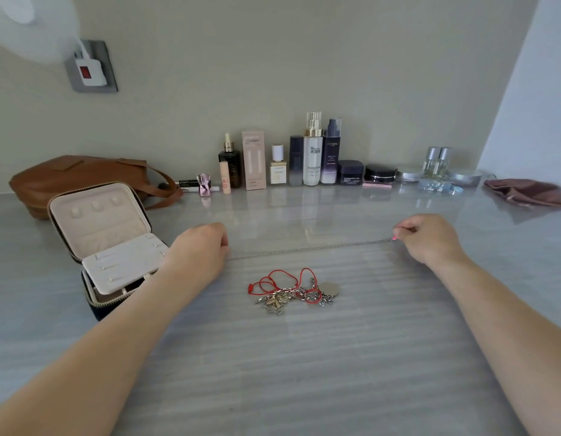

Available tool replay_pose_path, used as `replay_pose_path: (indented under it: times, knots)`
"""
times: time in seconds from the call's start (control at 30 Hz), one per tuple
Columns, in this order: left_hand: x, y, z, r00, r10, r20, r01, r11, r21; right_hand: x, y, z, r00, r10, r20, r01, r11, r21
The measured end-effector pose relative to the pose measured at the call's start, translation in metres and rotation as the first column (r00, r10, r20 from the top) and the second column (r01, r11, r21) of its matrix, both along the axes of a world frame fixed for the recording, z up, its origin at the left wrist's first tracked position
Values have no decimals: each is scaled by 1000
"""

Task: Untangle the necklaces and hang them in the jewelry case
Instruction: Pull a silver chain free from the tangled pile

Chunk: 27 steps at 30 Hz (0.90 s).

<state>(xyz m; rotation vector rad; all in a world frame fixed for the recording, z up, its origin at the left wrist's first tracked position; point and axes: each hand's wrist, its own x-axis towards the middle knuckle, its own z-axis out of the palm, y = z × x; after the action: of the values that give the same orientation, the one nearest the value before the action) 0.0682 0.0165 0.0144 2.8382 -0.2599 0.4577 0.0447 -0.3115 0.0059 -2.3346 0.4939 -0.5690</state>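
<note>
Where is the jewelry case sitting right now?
In the head view the open jewelry case stands on the table's left side, just beside the left hand and in front of the brown leather bag.

jewelry case [112,247] left, tangled necklaces [293,292] centre, bottles [310,158] behind along wall [273,58]

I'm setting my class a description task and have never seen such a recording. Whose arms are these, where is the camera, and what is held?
No machine: a person wears a head camera, looking down at their own arms. The left hand and right hand each hold an end of a thin silver chain stretched between them over the grey table. Nearer the camera lies a tangle of red cord and silver jewellery. An open jewelry case stands left; cosmetics bottles line the wall.
</note>
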Motion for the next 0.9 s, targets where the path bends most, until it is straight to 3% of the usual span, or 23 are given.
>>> replay_pose_path:
  times: [0.37, 0.43, 0.5, 0.6, 0.67, 0.77, 0.83, 0.9]
  knots:
    - [-6, 5, -3, 997, -11, 75, 13, 1000, -21, -4, 7, 4, 999, -32, 10, 33, 988, -154]
    - [-11, 6, -2, 989, -76, 127, 83, 995, -52, -7, 18, 12, 995, 93, 48, -82, 976, -201]
    - [-18, 3, 1, 972, -172, 162, 184, 981, -66, -17, 37, 24, 949, 316, -16, -314, 934, -171]
    - [-31, -8, 5, 941, -307, 139, 324, 938, -125, -34, 66, 33, 776, 604, -182, -617, 787, -23]
    - [-41, -19, 6, 929, -362, 76, 370, 906, -204, -43, 79, 32, 690, 663, -290, -692, 722, 4]
    - [-55, -34, 5, 890, -452, -59, 413, 854, -317, -49, 87, 30, 687, 628, -365, -700, 707, -100]
    - [-60, -39, 1, 860, -493, -130, 437, 844, -311, -51, 88, 31, 680, 631, -373, -709, 696, -115]
    - [-61, -41, -2, 867, -488, -101, 451, 855, -256, -52, 87, 32, 649, 662, -376, -732, 678, -68]
